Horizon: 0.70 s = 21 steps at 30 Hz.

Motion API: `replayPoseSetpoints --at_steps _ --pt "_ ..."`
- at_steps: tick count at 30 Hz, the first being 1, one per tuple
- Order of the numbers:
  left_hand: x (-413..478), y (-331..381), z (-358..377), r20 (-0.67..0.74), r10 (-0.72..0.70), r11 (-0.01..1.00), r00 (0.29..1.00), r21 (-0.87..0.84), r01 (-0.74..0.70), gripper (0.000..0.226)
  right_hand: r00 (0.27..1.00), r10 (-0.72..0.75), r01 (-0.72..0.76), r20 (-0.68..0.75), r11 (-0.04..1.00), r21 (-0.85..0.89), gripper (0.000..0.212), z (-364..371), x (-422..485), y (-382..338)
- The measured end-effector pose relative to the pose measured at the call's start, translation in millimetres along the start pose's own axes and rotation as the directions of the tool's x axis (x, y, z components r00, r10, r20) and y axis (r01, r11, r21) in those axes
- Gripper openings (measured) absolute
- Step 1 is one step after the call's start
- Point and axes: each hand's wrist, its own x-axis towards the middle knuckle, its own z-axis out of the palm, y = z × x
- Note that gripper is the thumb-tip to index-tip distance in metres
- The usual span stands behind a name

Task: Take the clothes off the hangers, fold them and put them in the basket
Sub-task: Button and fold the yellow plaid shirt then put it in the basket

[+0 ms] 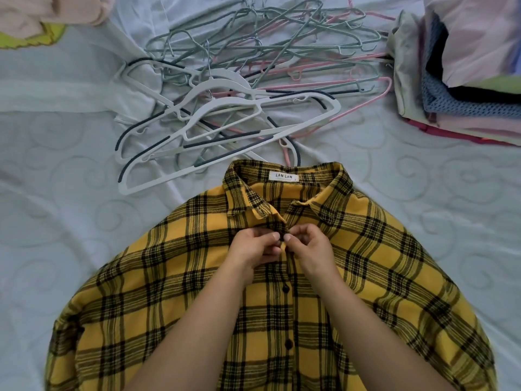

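Note:
A yellow and black plaid shirt lies face up on the bed, collar away from me, with no hanger in it. My left hand and my right hand meet at the button placket just below the collar. Both pinch the shirt's front edge there, fingertips touching. The button under my fingers is hidden. Two dark buttons lower down the placket are fastened. No basket is in view.
A heap of bare hangers, white, grey-green and pink, lies beyond the collar. A stack of folded clothes stands at the far right. A white garment lies under the hangers. Pink and yellow cloth sits at the far left.

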Motion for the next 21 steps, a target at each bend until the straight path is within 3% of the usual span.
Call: replayPoseSetpoints --at_steps 3,5,8,11,16,21 --pt "-2 -3 5 -0.096 0.202 0.966 0.975 0.181 -0.183 0.009 1.0 -0.017 0.017 -0.01 1.0 0.0 0.012 -4 4 -7" --pt "-1 1 9 -0.162 0.263 0.964 0.951 0.085 -0.252 0.015 0.992 -0.088 0.085 -0.086 0.996 -0.035 0.017 -4 8 -13" --pt "1 12 14 -0.268 0.208 0.965 0.941 -0.099 -0.242 0.004 0.952 -0.218 0.208 -0.215 0.976 -0.072 0.015 -3 14 -23" --pt "7 16 13 -0.318 0.253 0.946 0.914 -0.115 -0.302 0.01 0.92 -0.293 0.257 -0.259 0.952 -0.166 0.014 -6 27 -32" --pt "10 18 8 -0.356 0.359 0.911 0.863 -0.07 -0.407 0.008 0.923 -0.308 0.223 -0.229 0.916 -0.335 0.017 -12 48 -42" --pt "12 16 12 -0.282 0.375 0.907 0.883 -0.085 -0.412 0.009 0.945 -0.256 0.134 -0.205 0.871 -0.472 0.016 -7 56 -47"
